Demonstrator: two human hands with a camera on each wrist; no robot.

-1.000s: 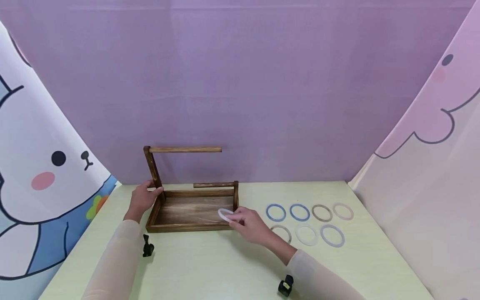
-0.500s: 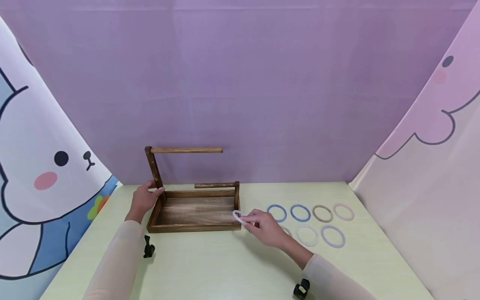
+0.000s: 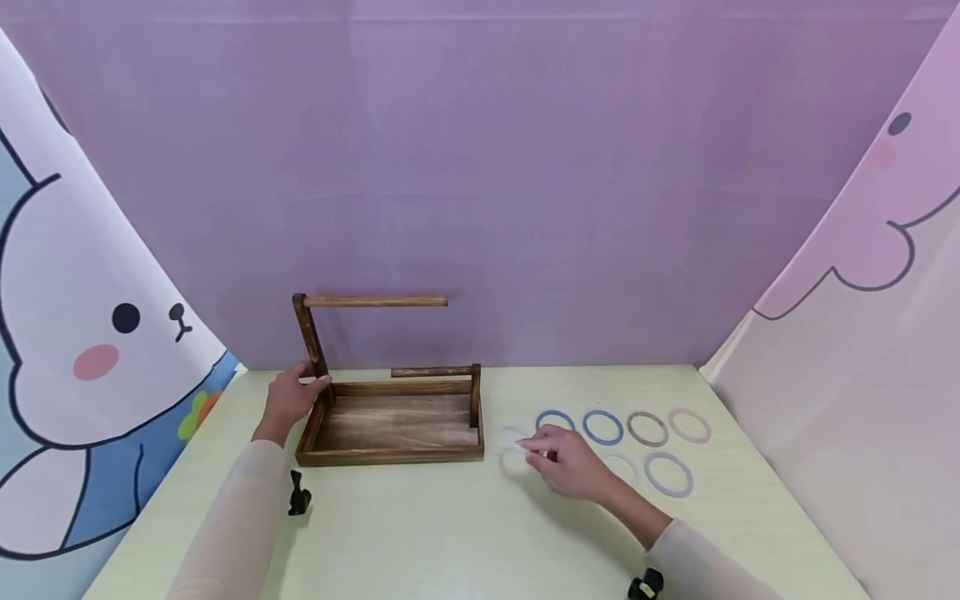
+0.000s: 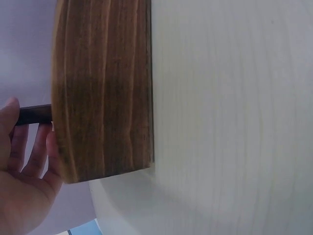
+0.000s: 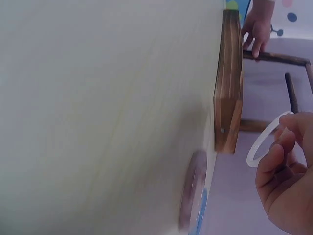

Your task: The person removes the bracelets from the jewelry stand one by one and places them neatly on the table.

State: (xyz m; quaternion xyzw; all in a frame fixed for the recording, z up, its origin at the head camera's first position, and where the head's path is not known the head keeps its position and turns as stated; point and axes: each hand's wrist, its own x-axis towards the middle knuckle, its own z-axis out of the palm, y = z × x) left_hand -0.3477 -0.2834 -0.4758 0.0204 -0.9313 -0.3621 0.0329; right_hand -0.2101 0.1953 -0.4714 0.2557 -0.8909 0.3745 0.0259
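In the head view, a dark wooden stand [image 3: 390,457] with a shallow tray base and two horizontal bars stands on the table. My left hand [image 3: 291,396] grips its tall left post [image 3: 308,335], thumb in front, fingers behind; the left wrist view shows the fingers curled around this post. My right hand [image 3: 567,464] pinches a whitish translucent bangle [image 5: 259,140] between thumb and fingers, just right of the stand and above the table. Both bars [image 3: 375,300] carry nothing. In the right wrist view the bangle is tilted, raised off the table.
Several bangles lie flat in two rows right of the stand, among them a blue bangle [image 3: 585,428], a brown bangle [image 3: 629,429], a pink bangle [image 3: 708,427] and a lavender bangle [image 3: 690,481]. My right hand partly covers the front row. A purple cloth wall [image 3: 525,208] stands behind.
My right hand has moved right with the pinched bangle, from over the tray's right end to beyond the stand. My left hand still grips the post, and the stand stays in place.
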